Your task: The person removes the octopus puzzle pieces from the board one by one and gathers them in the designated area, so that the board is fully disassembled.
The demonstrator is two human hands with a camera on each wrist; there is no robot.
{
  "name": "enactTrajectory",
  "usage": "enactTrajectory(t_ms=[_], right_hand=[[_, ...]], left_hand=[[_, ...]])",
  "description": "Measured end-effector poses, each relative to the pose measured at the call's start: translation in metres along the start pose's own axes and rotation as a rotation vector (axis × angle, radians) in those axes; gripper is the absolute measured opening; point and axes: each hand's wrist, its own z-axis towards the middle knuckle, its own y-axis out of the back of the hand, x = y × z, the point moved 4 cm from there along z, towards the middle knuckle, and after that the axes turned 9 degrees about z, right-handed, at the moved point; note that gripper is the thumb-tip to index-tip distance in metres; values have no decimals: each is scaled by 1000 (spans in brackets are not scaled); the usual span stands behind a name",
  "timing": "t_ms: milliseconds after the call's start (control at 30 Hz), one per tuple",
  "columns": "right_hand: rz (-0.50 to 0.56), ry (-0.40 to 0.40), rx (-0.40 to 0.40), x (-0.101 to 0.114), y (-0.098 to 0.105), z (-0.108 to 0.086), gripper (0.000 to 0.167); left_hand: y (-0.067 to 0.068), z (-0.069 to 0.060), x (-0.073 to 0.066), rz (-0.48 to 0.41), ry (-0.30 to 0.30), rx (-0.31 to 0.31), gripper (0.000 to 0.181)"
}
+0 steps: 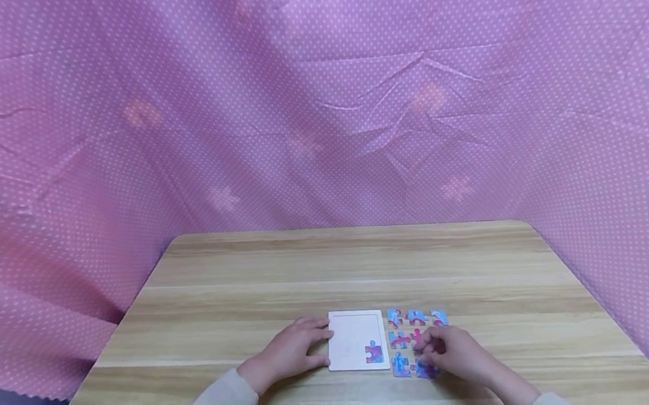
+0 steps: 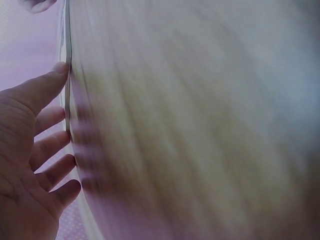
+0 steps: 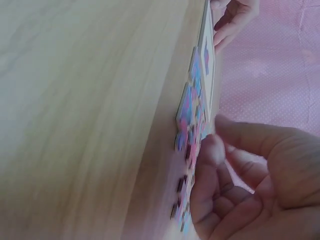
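Observation:
A white square puzzle tray (image 1: 351, 342) lies on the table, with one pink and blue jigsaw piece (image 1: 374, 352) in its near right corner. My left hand (image 1: 296, 349) rests at the tray's left side, thumb and fingertips touching the edge; in the left wrist view the fingers (image 2: 52, 145) are spread along it. Right of the tray, loose jigsaw pieces (image 1: 401, 365) lie in rows. Over their right part hovers my right hand (image 1: 455, 351), its fingers bent and thumb close to the index fingertip. Whether a piece is between them is hidden.
The wood-grain table (image 1: 328, 263) extends beyond the tray and pieces on all sides. A pink dotted cloth (image 1: 321, 135) hangs behind it and along both sides.

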Motion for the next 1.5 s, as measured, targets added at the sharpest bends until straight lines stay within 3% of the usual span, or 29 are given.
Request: enactTrajectory(t_ms=[300,767,1000,1300,1500], right_hand=[[60,147,50,19,-22,21,16],[-31,118,125,29,-51,43,25],[-36,122,129,30,-53,45,23],[60,148,124,33,-50,46,23],[20,130,109,31,-52,47,17]], left_hand=[[-1,1,1,3,-7,-14,49],[-2,0,0,3,3,-10,50],[-4,0,0,2,20,1,50],[-4,0,2,2,10,-7,50],[-5,1,4,10,6,-11,50]])
